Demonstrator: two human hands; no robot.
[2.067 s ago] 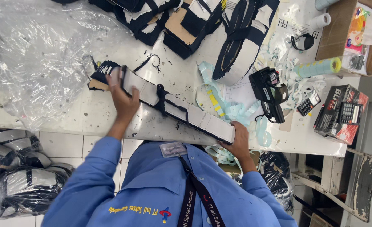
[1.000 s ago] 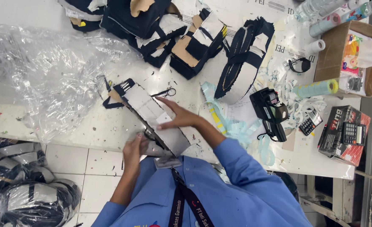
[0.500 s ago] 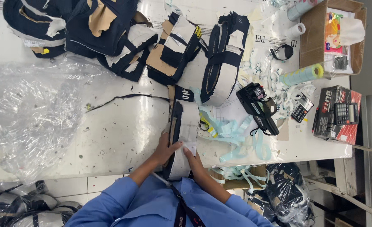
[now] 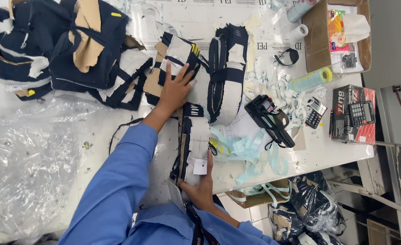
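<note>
At table's near edge, right hand (image 4: 201,189) grip closed on stacked bundle (image 4: 192,147), left hand (image 4: 175,88) flat (open) on farther bundle (image 4: 175,59).

White worktable (image 4: 327,154), scuffed and stained, filling most of the view. Pale tiled floor (image 4: 241,213) below its near edge. Grey wall (image 4: 391,41) past the right edge. Even, bright overhead light.

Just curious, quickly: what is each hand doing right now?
Left hand: open, fingers spread flat on a dark fabric bundle.
Right hand: gripping the near end of a stacked fabric bundle.
</note>
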